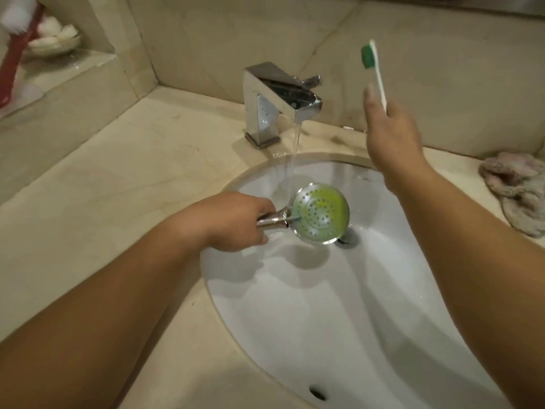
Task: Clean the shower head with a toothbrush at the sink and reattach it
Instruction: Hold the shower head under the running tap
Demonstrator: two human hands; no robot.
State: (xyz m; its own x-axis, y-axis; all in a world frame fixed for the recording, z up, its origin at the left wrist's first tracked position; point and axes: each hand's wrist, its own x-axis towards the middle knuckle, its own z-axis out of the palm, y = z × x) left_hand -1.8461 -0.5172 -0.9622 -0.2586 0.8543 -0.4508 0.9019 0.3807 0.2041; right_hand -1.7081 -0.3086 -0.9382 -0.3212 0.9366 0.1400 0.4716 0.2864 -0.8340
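My left hand (236,221) grips the chrome handle of the round shower head (320,213) and holds it over the white sink (383,335), nozzle face up. A green film covers the face. A thin stream of water runs from the square chrome tap (278,98) onto the far-left rim of the head. My right hand (389,137) is raised above the sink's right side, well above the head. It holds a white toothbrush with green bristles (373,66) upright, bristles at the top.
A crumpled pinkish cloth (522,190) lies on the beige counter (118,187) to the right of the sink. On the raised ledge at far left sit a soap dish (56,39) and a red-handled brush (16,54). The drain (346,239) shows just behind the head.
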